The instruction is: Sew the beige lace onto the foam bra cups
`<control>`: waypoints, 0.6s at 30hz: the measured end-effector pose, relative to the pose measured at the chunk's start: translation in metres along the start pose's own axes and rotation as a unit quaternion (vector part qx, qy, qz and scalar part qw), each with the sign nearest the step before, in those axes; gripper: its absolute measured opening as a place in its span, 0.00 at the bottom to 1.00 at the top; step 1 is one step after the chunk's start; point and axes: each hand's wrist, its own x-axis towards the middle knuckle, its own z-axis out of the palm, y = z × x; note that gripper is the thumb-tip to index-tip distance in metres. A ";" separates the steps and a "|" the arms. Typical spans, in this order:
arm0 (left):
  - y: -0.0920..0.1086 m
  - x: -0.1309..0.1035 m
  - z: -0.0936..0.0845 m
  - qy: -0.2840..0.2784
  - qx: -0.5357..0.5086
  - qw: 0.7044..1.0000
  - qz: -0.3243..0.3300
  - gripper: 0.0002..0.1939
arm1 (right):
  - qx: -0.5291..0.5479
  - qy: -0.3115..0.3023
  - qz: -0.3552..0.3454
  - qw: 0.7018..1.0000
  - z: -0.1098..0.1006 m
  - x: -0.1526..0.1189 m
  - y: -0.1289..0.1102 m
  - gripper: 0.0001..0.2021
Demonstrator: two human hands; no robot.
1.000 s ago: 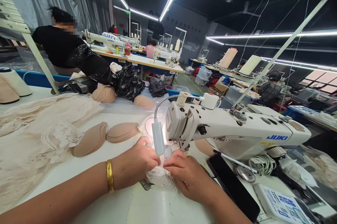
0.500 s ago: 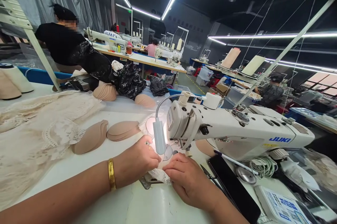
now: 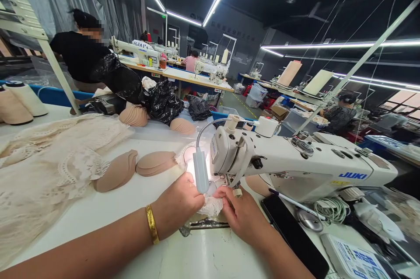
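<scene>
"Lace piece point(image 3: 212, 210), cream-white. Where was it?"

"Near middle of the white table point(image 3: 183, 257), between two bare hands, on the near side of a sewing machine point(image 3: 302, 163)."

"From the left, then."

"Thread cones point(image 3: 16, 106) stood on the tabletop's left end. Farther off, well apart, a co-worker point(image 3: 80, 58) in a black top. Nearer, a heap of cream lace fabric point(image 3: 62, 156), spread wide. Right of it, beige cup stacks point(image 3: 114, 172) lay in a row, the left one touching the heap. Black plastic bags point(image 3: 164, 104) bunched on the far side."

"Left hand?"

"Left hand point(image 3: 179, 200), gold bangle point(image 3: 152, 225) at the wrist. Fingers curled narrow, holding the lace piece by its left edge."

"Lighting?"

"Grey lamp point(image 3: 201, 172) on a bent metal neck, lit, its lower end just beside the left fingertips in view."

"Right hand?"

"Right hand point(image 3: 244, 213), fingers bent and close together, tips on the lace piece's right side, near the machine's needle end. Pinching or only pressing, I could not tell."

"Right of that?"

"Machine body, white, blue JUKI lettering, reaching well to the right. On its near side a black phone point(image 3: 292, 235) lay slanted. Then a grey rounded object point(image 3: 308, 220), a coiled pale cable point(image 3: 331, 210), and, near right, a white box point(image 3: 354, 252) printed in blue."
</scene>
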 end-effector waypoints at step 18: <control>0.004 0.000 -0.019 -0.044 -0.083 0.995 -0.032 0.10 | 0.010 0.033 -0.003 0.999 0.002 -0.001 0.003 0.15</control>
